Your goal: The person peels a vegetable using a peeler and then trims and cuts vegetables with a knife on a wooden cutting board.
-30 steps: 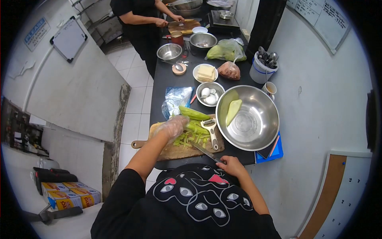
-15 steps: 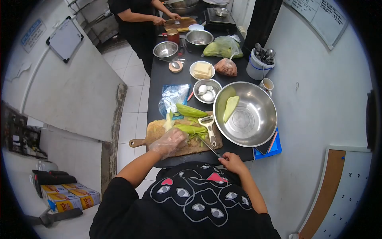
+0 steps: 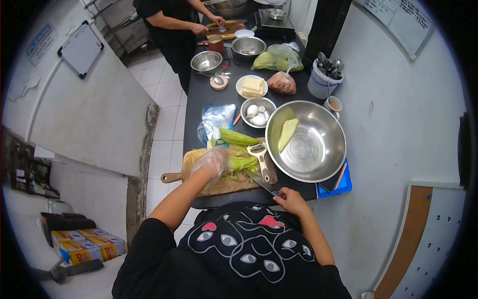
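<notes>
My left hand, in a clear plastic glove, is closed over the left end of a long green vegetable on the wooden cutting board. Its fingertips are partly hidden. In my right hand is a knife, its blade pointing up and left over the board's right part. A second green vegetable lies along the board's far edge. Beside it rests a white-handled peeler, with green scraps around. A peeled pale green piece leans inside the large steel bowl.
Beyond the board are a blue-and-white plastic bag, a bowl of eggs and a dish of yellow blocks. A utensil bucket and mug stand by the wall. Another person works at the far end.
My left hand has moved up and slightly right, covering more of the pale piece behind it. The knife blade has turned to show its broad side. The right hand has barely moved.
</notes>
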A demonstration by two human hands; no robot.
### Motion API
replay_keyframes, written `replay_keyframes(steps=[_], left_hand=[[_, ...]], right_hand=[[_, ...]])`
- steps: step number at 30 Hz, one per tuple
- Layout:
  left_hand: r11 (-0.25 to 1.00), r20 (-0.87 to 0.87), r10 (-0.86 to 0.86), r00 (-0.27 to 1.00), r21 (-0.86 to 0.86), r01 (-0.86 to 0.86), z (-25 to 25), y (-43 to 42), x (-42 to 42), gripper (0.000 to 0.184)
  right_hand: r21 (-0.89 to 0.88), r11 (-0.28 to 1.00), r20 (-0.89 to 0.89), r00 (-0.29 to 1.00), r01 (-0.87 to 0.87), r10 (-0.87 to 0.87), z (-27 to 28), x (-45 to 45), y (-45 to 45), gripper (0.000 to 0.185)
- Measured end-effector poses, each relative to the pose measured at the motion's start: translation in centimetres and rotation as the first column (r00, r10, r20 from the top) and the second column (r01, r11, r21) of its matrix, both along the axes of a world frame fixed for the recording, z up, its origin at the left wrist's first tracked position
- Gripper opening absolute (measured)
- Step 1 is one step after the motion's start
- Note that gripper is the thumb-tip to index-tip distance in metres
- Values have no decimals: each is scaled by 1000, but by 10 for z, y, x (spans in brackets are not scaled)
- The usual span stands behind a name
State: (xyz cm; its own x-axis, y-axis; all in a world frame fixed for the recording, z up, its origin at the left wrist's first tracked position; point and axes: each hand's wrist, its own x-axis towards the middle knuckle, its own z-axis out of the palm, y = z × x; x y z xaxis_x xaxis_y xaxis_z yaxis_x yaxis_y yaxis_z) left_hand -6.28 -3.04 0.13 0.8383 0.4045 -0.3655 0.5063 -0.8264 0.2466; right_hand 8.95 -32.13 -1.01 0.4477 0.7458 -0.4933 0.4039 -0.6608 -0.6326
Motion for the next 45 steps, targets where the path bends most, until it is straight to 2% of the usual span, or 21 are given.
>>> replay_keyframes(steps=[3,6,9,11,12,14,15,17,19,21,23,24,25,27,30,32,35,36,39,42,45], left_hand=[[996,87,81,993,31,-84,11,-13,-11,58],[989,94,139,986,41,-144,23,-29,-13,56],[997,206,77,975,8,-80,21,-33,-27,50],[993,295,121,948,-47,-112,17,-37,-39,48],[989,336,148,930,-77,-130,15,-37,-46,47],[933,317,345,884,-220,-285,1,-25,-48,45],[888,298,438,848,-287,-358,-11,-19,-51,44],[904,523,371,767,-17,-426,-33,-7,-65,43],[831,643,450,620,-47,-554,-42,-4,-75,42],[668,607,699,378,-367,-647,-4,-8,-70,43],[856,388,502,773,-99,-507,37,-2,-67,46],[925,225,368,902,7,-379,47,0,-66,47],[955,243,285,927,13,-297,36,-1,-68,47],[991,279,113,954,33,-127,4,-4,-73,46],[1000,295,26,955,4,-28,-1,-18,-60,43],[1000,207,8,978,-11,-6,7,-20,-43,42],[999,145,-3,989,-39,8,0,-19,-32,41],[999,136,-1,991,-47,8,-4,-18,-30,40],[996,0,16,1000,-83,-16,3,-17,-21,41],[995,65,-102,993,11,102,-1,-20,-24,41],[1000,400,18,916,14,-26,5,-39,-43,43]], right_hand=[[-13,1000,13,1000,-5,5,-4,1,-2,40],[-29,1000,18,1000,-1,2,-14,2,-4,42],[-12,1000,26,999,22,-22,-28,0,-7,46],[41,997,12,998,58,-58,-28,-3,-6,48],[29,997,13,998,66,-66,-27,-4,-6,49],[4,997,13,997,78,-78,-14,-6,-2,50],[9,997,30,997,76,-77,-15,-6,-2,50],[20,997,66,995,70,-71,-16,-6,-2,50],[-77,994,39,997,76,-73,-2,-6,3,51],[-115,990,42,996,77,-73,1,-7,6,52],[-93,993,73,995,76,-69,-4,-7,4,55],[-77,995,59,997,61,-56,-6,-7,4,57],[-60,997,47,998,46,-44,-8,-7,3,60],[-26,999,27,999,21,-21,-7,-7,5,66],[45,999,25,999,-21,20,-6,-13,10,74],[118,991,69,996,-67,59,-9,-16,14,76],[-52,985,129,977,-164,170,0,-16,22,68],[-10,983,166,970,-181,180,-2,-16,20,57],[-71,980,217,955,-189,200,9,-20,23,54],[-50,978,268,941,-203,209,12,-23,24,51],[-33,985,252,953,-168,170,24,-25,33,49]])
